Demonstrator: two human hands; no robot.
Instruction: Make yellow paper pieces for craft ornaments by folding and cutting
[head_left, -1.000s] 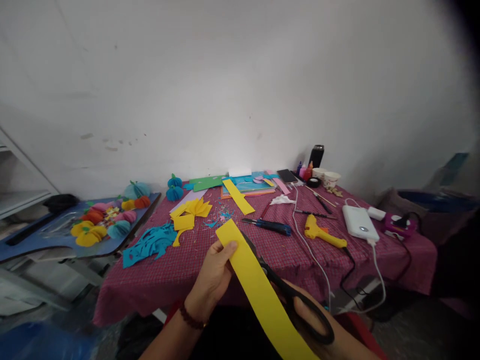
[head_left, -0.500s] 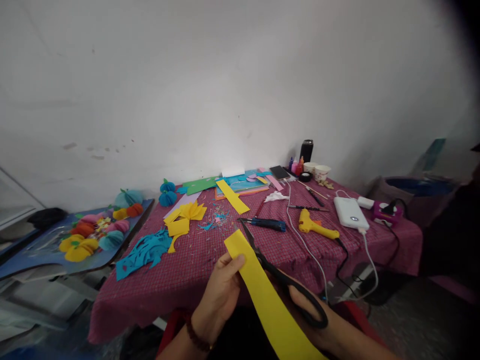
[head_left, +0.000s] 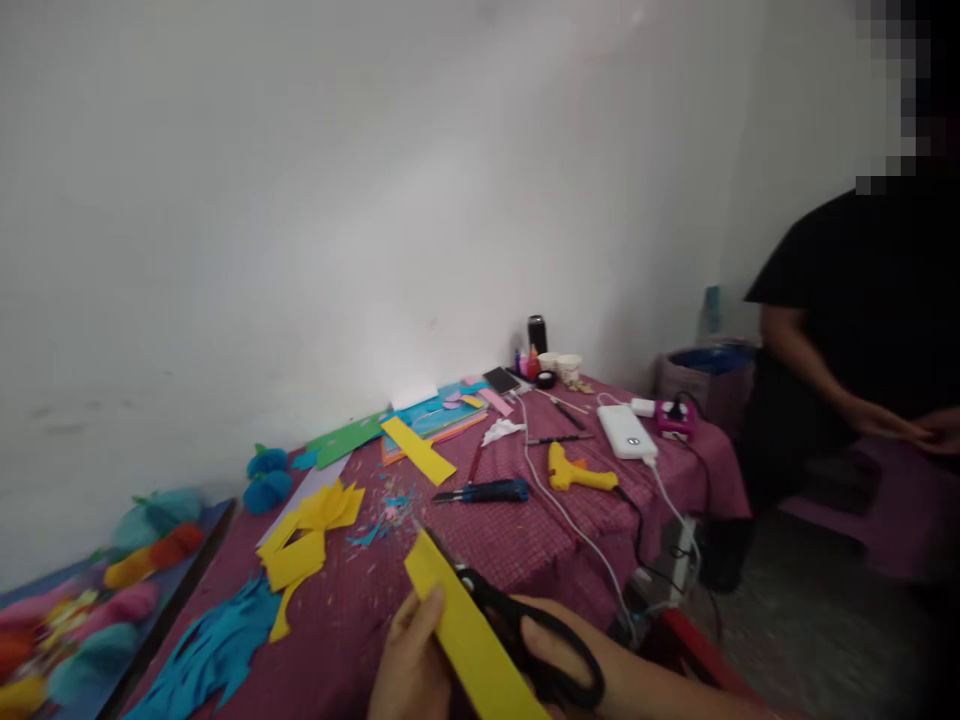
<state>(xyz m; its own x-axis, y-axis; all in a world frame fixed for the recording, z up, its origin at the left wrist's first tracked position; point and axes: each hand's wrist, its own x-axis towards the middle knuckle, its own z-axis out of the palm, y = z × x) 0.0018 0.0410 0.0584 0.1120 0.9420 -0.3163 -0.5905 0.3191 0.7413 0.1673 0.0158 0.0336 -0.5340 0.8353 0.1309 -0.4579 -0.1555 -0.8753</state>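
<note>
At the lower edge of the view the left hand (head_left: 412, 665) pinches a long yellow paper strip (head_left: 465, 635) between thumb and fingers, gripping its left edge a little below the top end, while the right hand (head_left: 570, 665) has its fingers threaded through the loops of a pair of black-handled scissors (head_left: 517, 625), whose blades lie along the strip's right side with the tip reaching up near its top corner; whether the blades are parted or closed is hard to tell behind the paper. The strip hangs in the air just above the near edge of the worktop (head_left: 525, 545), which is covered with a red checked cloth, and slants up and away from the body. It looks like thin craft paper: very light, floppy along its length, easy to crease or tear, so it is likely best held close to the blades with a flat pinch that keeps it taut rather than by a far end. On the cloth beyond lie folded yellow paper pieces (head_left: 311, 530), blue cut-outs (head_left: 214, 645), a blue-handled utility knife (head_left: 487, 491), a yellow glue gun (head_left: 574, 472) and a white power bank (head_left: 626, 432). At the right another person in a black shirt (head_left: 862, 300) stands apart from the worktop.
</note>
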